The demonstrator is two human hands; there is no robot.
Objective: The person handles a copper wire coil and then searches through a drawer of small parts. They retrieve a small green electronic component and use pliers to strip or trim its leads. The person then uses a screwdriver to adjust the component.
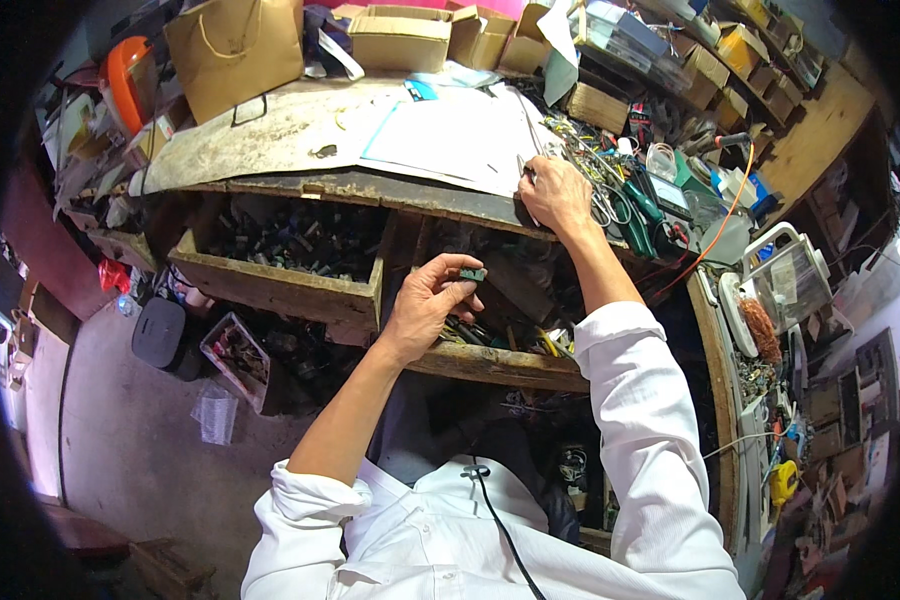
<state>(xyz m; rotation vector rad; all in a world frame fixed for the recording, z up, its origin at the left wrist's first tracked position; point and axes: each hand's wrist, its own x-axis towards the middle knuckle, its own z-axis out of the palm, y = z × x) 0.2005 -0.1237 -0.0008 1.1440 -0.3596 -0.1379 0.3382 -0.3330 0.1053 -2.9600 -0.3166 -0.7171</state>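
Note:
Between the thumb and fingers of my left hand is a small dark green block with a row of notches, too small to name exactly. That hand hovers over an open wooden drawer with tools in it. My right hand rests at the front edge of the workbench, beside white paper sheets. Its fingers are curled together, and what they pinch, if anything, I cannot make out. A tangle of cables lies just right of it.
A second open drawer at left holds many small dark parts. Cardboard boxes and a paper bag line the back. Green-handled tools and an orange cord lie at right. A bin stands on the floor.

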